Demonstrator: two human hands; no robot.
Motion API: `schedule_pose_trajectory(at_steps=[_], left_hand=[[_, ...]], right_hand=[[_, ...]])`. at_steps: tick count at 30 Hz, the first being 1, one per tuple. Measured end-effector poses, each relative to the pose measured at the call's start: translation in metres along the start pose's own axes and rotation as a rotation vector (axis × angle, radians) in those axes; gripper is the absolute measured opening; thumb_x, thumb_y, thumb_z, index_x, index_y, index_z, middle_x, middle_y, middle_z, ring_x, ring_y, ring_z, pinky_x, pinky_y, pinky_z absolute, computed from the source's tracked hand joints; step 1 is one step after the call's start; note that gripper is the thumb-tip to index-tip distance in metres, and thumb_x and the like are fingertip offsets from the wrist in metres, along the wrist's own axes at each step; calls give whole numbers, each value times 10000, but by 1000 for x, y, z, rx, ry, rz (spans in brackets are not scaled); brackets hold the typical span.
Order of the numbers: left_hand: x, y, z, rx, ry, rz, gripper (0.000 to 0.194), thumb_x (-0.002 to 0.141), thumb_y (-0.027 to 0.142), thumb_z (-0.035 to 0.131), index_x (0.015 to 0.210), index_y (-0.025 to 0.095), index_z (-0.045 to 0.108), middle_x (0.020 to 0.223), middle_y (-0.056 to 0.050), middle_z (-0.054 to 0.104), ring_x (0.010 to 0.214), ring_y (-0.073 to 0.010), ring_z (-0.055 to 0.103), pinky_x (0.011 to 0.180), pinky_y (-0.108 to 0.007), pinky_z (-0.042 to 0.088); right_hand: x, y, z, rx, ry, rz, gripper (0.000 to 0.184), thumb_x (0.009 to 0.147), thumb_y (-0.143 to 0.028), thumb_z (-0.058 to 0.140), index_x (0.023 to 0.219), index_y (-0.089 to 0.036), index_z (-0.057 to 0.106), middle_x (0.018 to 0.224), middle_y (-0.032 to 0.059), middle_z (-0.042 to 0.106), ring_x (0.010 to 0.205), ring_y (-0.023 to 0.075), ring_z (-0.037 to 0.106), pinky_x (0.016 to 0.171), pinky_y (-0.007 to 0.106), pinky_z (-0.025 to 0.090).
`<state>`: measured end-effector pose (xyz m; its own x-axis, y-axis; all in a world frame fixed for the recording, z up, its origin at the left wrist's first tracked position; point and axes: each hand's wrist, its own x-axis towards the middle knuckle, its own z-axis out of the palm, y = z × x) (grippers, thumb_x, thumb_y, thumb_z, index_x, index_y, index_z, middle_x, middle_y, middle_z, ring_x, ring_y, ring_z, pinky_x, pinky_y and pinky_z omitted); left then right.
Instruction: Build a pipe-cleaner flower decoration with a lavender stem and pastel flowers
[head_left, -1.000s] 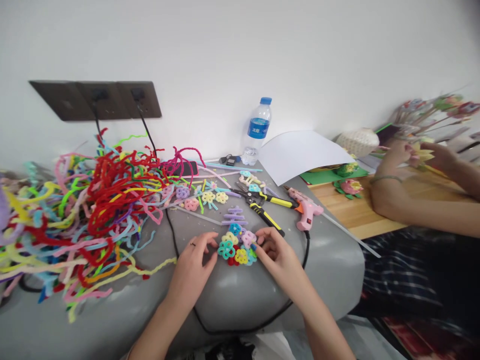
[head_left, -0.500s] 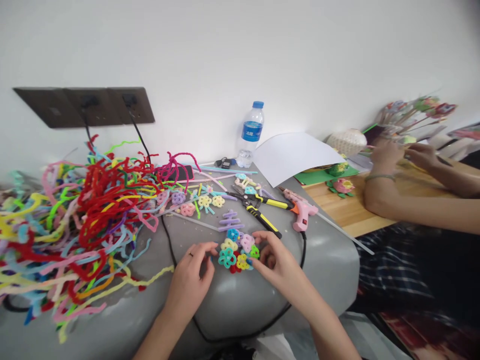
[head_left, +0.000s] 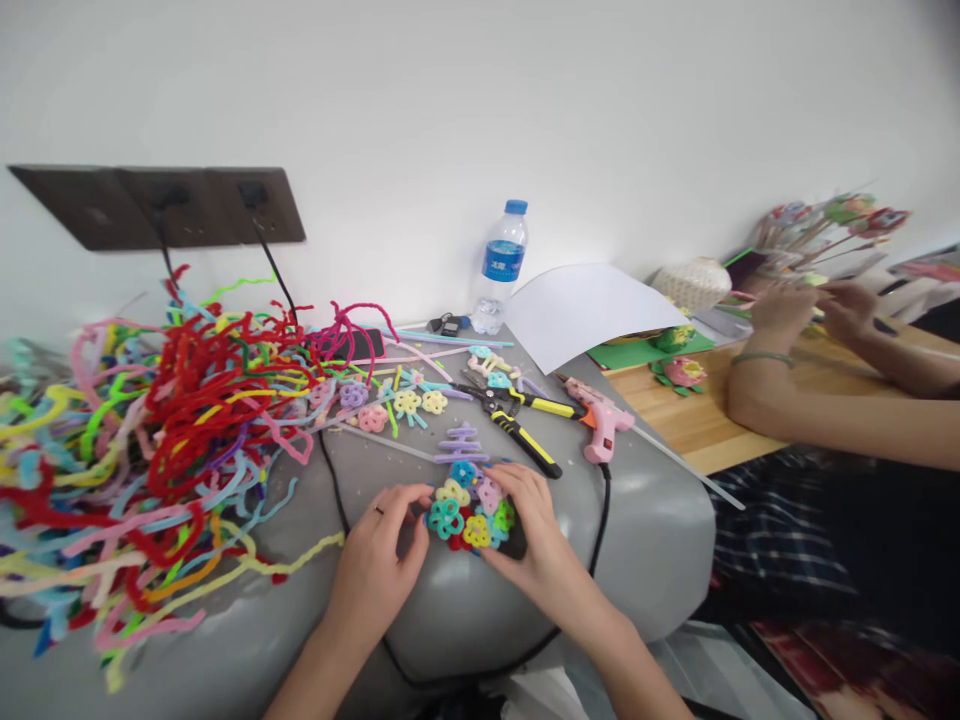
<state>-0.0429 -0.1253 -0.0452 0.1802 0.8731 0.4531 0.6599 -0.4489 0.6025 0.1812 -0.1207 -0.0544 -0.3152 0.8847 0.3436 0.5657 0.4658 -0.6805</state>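
Note:
A cluster of pipe-cleaner flowers (head_left: 476,530) in teal, yellow, lilac, green, blue and red sits low over the grey table, between my hands. My left hand (head_left: 388,530) has its thumb and index finger curled at the teal flower on the cluster's left edge. Around the right side goes my right hand (head_left: 534,525), fingers on top and thumb underneath. Just beyond the cluster lies a purple pipe-cleaner piece (head_left: 461,445). Farther back are loose pipe-cleaner flowers (head_left: 407,404) and pliers with yellow-black handles (head_left: 525,440). The underside of the cluster is hidden.
A large heap of pipe cleaners (head_left: 195,430) fills the left. A pink glue gun (head_left: 602,430) lies to the right, its black cord looping past my right hand. Behind stand a water bottle (head_left: 502,265) and white paper (head_left: 585,310). A co-worker's arms (head_left: 832,415) are at the wooden table.
My right hand has closed in further around the cluster's right side, with its fingers now over the top. The cluster has shifted slightly left in view. The co-worker's hands have moved a little.

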Motion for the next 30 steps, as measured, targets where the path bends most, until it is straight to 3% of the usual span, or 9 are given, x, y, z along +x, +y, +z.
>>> schedule_pose_trajectory(at_steps=[6,13,17,20,25,30], left_hand=[[-1,0,0,4,3,-2,319,914,85,492,1166,257,580,934,5,722,820,-169,692,759,-278,550],[-3,-1,2,-14,2,-8,328,899,58,497,1149,258,567,948,7,712,808,-164,676,776,-285,546],[-1,-1,4,43,-15,-13,301,891,86,583,1136,260,575,947,10,710,827,-191,672,744,-301,540],[2,1,7,100,-36,-38,339,856,74,650,1133,256,580,950,10,709,837,-213,671,730,-322,536],[6,7,11,178,-57,-54,374,821,10,659,1101,249,591,919,13,693,823,-220,671,713,-336,533],[10,7,6,222,-115,-38,377,822,-23,610,1091,242,621,932,9,695,846,-214,676,728,-333,544]], right_hand=[[-7,9,1,132,126,-60,591,843,-204,728,1371,-313,485,1327,113,554,1272,323,531,1070,492,469],[-7,10,0,616,398,76,504,923,-527,694,1350,-322,522,1294,117,614,1213,298,627,1016,447,528],[-4,8,-3,711,477,163,531,883,-565,728,1329,-326,569,1298,100,599,1191,305,625,994,470,542],[-2,5,-2,768,486,160,519,881,-555,737,1332,-352,580,1283,83,595,1171,299,638,980,478,556],[0,-1,11,903,383,172,464,928,-531,690,1344,-380,549,1328,83,606,1104,292,703,936,480,581],[-3,3,26,824,403,249,488,936,-490,691,1367,-348,510,1360,99,594,1131,280,696,995,461,548]])
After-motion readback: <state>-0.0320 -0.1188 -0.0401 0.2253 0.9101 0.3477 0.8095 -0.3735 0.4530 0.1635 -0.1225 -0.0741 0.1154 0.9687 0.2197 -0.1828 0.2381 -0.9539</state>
